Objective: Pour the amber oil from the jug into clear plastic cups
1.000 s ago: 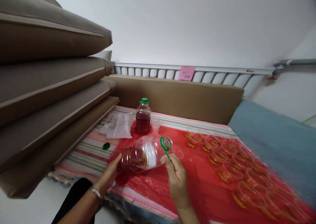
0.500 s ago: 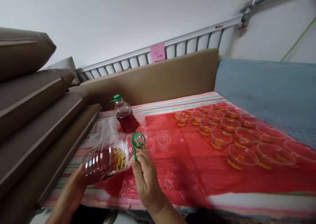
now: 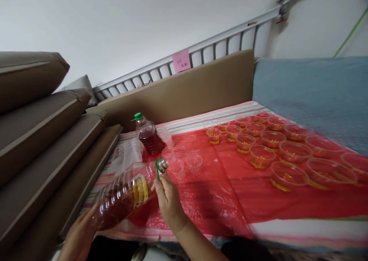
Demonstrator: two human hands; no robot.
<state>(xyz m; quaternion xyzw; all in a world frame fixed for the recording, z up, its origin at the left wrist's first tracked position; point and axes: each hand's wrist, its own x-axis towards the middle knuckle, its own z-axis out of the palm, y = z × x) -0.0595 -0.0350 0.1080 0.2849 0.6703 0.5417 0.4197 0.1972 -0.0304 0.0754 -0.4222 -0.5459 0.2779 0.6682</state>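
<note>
A large clear plastic bottle (image 3: 120,201) with amber liquid inside lies tilted, its base low at the left and its open neck up to the right. My left hand (image 3: 79,230) supports the base, fingers against its underside and partly hidden. My right hand (image 3: 170,203) is closed on the green carrying handle (image 3: 161,169) at the neck. Just beyond the mouth stand small clear plastic cups (image 3: 194,164), which look to hold no amber liquid. Behind them is a second bottle (image 3: 151,140) of dark red liquid with a green cap (image 3: 138,116).
Several clear cups (image 3: 261,157) with yellowish liquid stand in rows on the red plastic sheet (image 3: 207,203) at right. Stacked brown cushions (image 3: 48,138) rise on the left. A brown padded panel (image 3: 186,86) and a blue-grey covered surface (image 3: 310,96) border the back and right.
The bottle has swung slightly, its base dropping lower and nearer to me while the neck stays by the cups. Both hands keep their hold. The whole view has shifted a little.
</note>
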